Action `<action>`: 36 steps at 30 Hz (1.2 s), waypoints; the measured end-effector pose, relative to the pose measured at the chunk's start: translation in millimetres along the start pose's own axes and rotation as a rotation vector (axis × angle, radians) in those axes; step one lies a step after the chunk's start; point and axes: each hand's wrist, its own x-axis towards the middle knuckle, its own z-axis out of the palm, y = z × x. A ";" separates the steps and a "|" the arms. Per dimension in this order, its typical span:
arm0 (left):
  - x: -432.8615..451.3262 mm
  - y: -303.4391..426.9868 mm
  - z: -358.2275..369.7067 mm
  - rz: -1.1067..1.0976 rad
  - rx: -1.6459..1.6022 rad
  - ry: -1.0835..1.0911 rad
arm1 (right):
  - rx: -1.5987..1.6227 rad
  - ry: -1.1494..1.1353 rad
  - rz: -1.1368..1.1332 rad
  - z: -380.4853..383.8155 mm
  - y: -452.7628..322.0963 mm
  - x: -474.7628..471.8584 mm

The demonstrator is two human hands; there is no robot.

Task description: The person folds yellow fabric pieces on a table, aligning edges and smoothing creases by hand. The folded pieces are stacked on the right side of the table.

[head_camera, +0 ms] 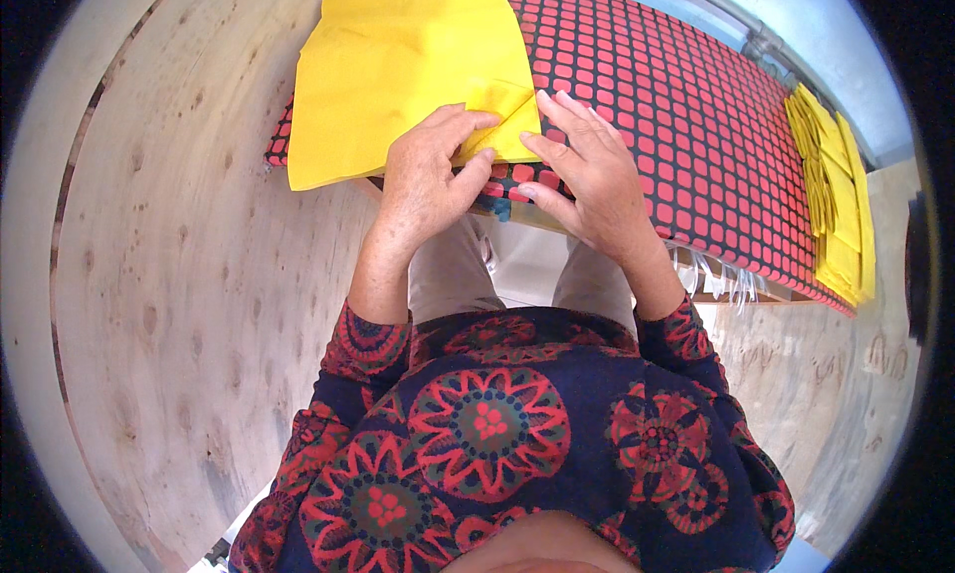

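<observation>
A large yellow fabric sheet [410, 58], looking like a layered stack, lies on a padded board [694, 140] covered in red-and-black checked cloth. Near the sheet's close right corner is a small creased yellow fold [500, 107]. My left hand [429, 166] rests on the sheet, thumb and index finger set apart on the fold; whether they pinch it is unclear. At the sheet's right edge, my right hand [589, 163] has its fingers spread, the upper fingertips touching or just beside the corner. Nothing shows in its grasp.
Several folded yellow fabric pieces [835, 200] are piled at the board's far right end. Pale strips [720, 278] hang beneath its front edge. A metal pipe [761, 43] runs behind the board. A wood-grained plywood surface [186, 222] spreads out on the left.
</observation>
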 end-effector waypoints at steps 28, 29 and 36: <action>-3.6 -0.5 1.7 -0.028 0.043 -0.010 | 0.031 0.000 -0.008 3.0 3.0 -2.2; -3.6 -0.6 2.2 -0.026 0.042 -0.005 | 0.033 0.004 -0.006 2.8 2.8 -2.1; -3.3 -3.1 11.3 -0.116 -0.074 0.147 | 0.050 0.058 0.030 -1.2 1.2 -4.3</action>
